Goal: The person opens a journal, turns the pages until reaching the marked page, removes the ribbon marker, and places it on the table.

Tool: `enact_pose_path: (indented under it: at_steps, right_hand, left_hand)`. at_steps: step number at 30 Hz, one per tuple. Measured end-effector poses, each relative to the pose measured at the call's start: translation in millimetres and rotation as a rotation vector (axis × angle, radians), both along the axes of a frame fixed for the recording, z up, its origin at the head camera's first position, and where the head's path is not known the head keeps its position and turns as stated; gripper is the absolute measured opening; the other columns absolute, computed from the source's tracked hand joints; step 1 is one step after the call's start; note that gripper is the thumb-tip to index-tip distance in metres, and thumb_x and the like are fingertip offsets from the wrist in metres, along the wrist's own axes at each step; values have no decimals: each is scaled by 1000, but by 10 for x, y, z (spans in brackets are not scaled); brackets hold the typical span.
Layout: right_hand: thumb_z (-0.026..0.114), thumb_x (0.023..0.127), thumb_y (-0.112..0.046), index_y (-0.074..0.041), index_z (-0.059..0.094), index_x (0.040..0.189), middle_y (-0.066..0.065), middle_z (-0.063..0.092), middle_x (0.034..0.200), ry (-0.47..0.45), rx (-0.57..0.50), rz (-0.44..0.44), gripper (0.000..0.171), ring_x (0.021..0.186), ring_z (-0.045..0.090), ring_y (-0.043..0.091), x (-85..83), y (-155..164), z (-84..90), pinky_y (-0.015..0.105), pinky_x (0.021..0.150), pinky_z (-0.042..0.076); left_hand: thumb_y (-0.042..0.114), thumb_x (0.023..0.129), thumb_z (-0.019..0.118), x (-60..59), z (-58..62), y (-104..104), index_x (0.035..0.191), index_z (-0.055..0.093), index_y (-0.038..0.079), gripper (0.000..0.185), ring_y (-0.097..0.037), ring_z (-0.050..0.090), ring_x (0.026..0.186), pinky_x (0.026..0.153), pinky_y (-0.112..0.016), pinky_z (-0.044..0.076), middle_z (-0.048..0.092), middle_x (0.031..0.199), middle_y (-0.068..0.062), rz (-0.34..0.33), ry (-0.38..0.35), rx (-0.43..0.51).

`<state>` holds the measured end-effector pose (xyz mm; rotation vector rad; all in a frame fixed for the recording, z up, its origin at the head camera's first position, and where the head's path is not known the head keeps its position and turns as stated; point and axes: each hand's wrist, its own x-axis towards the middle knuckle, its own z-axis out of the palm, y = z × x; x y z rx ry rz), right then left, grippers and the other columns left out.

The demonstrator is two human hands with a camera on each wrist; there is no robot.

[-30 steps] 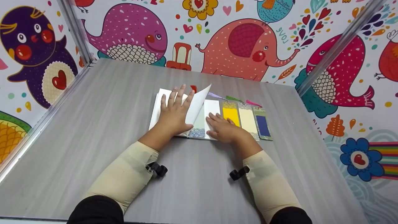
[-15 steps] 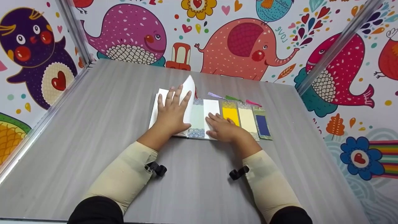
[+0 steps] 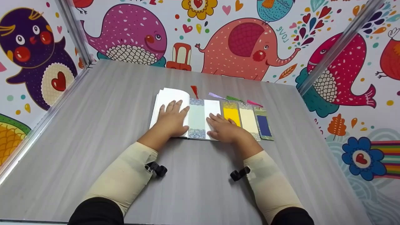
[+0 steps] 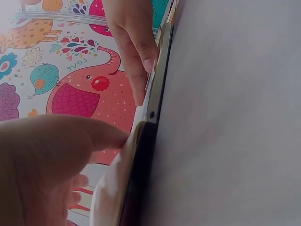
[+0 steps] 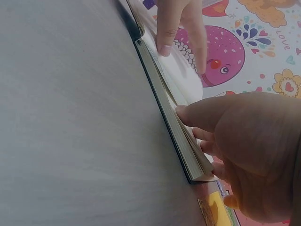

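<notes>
An open book (image 3: 167,95) with white pages and a dark cover lies on the table. My left hand (image 3: 172,120) rests on its left page, fingers spread. A pale green bookmark (image 3: 197,117) with patterned blue-grey ends lies on the right page beside the fold; its red tassel (image 3: 194,90) reaches past the top edge. My right hand (image 3: 226,128) presses flat on the right page (image 3: 212,106), fingertips near that bookmark. In the right wrist view the thumb touches the page block (image 5: 174,127) at its lower edge. Neither hand grips anything.
To the right of the book lie a yellow bookmark (image 3: 231,112), a cream bookmark (image 3: 249,118) and a green-edged blue bookmark (image 3: 264,126). Purple (image 3: 215,95), green (image 3: 234,99) and pink tassels (image 3: 254,103) lie above them. A printed wall (image 3: 193,34) borders the grey table.
The raised page has turned over to the left and now lies down, uncovering the green bookmark and red tassel. My left hand has lowered slightly on the left page; the right hand stays put.
</notes>
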<state>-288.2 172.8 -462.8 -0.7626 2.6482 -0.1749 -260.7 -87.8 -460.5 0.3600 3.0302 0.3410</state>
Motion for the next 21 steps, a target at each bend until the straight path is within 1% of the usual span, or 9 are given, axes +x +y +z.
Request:
enact_pose_path:
  at_steps: [4,8,16,21]
  right_hand:
    - [50,109,-47,-22,22,173,0,13,183,5,0,-1,74,171,9,33,4,-11,7,72,132,9]
    - [51,109,-47,-22,22,173,0,14,183,6,0,-4,75,171,10,33,7,-21,11,72,132,9]
    - [54,107,-47,-23,25,172,0,18,182,25,-9,-11,75,170,13,33,-7,-24,-9,71,132,11]
    - [58,105,-46,-22,33,170,1,27,180,48,-44,-23,74,169,19,33,-32,-22,-34,68,133,14]
  left_hand:
    - [45,101,64,-9,-13,-17,168,39,22,75,-39,18,167,132,-65,20,21,180,-14,-14,-78,28]
    - [44,103,59,-15,-17,-41,167,40,23,70,-39,19,166,132,-63,22,22,180,-13,-31,-143,47]
    - [47,104,54,-49,-23,-111,170,33,20,74,-42,17,167,133,-64,21,19,180,-15,-68,-230,59]
    - [45,103,53,-62,16,-143,171,29,20,76,-42,17,168,133,-64,21,18,181,-14,-83,-292,69]
